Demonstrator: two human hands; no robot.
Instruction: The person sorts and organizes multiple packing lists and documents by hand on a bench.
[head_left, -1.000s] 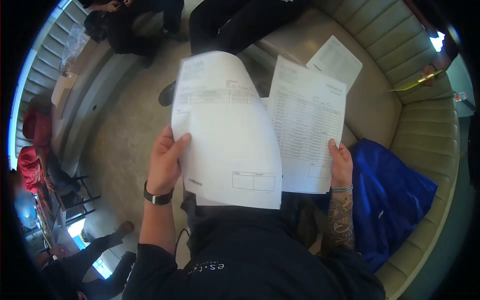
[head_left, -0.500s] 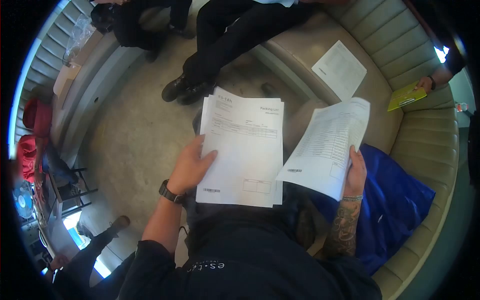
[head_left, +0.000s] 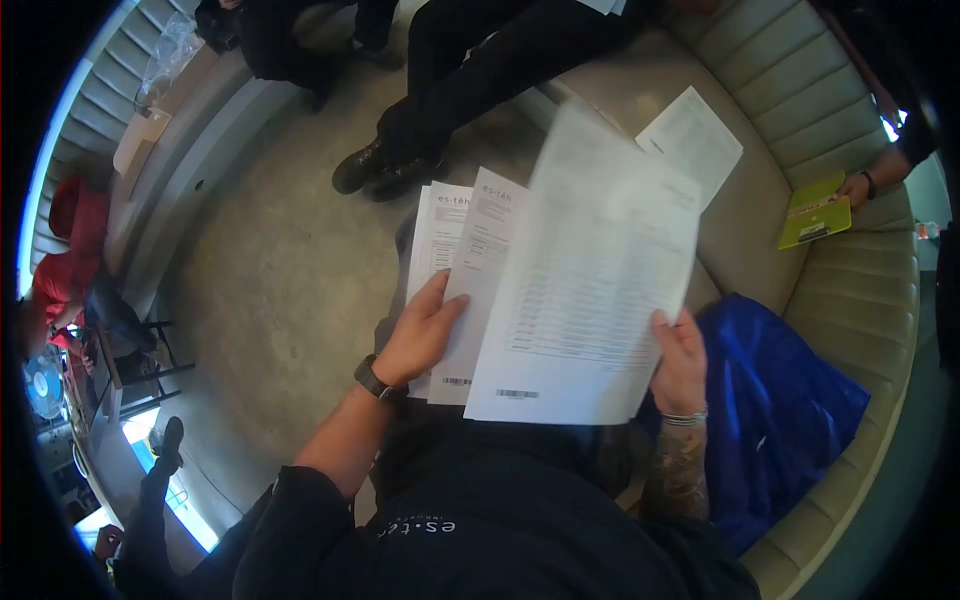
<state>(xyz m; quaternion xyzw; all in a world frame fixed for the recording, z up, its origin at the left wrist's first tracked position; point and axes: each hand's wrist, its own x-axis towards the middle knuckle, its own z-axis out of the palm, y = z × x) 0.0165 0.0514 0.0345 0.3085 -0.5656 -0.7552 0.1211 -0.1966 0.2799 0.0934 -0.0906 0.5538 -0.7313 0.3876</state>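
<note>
My left hand (head_left: 425, 330) grips the left edge of several white printed sheets (head_left: 482, 260), thumb on top and fingers underneath. Their top left corners carry an "es.teh" heading. In my right hand (head_left: 682, 360) are more printed sheets (head_left: 590, 290), pinched at the lower right edge. These bear a long table of lines and a barcode at the bottom left. They overlap the right part of the left-hand sheets, and their upper end is blurred. Both sets are above my lap.
A blue bag (head_left: 780, 410) lies on the curved padded bench (head_left: 850, 270) at my right. Loose paper (head_left: 705, 140) rests farther along it. Another person's hand (head_left: 858, 190) holds a yellow-green booklet (head_left: 815, 212). Opposite me are a seated person's black shoes (head_left: 362, 170). A cardboard box (head_left: 140, 145) stands left.
The right-hand sheets have swung left and more upright, now covering much of the left-hand sheets. My right hand moved left with them. The left-hand sheets are fanned, showing several headings.
</note>
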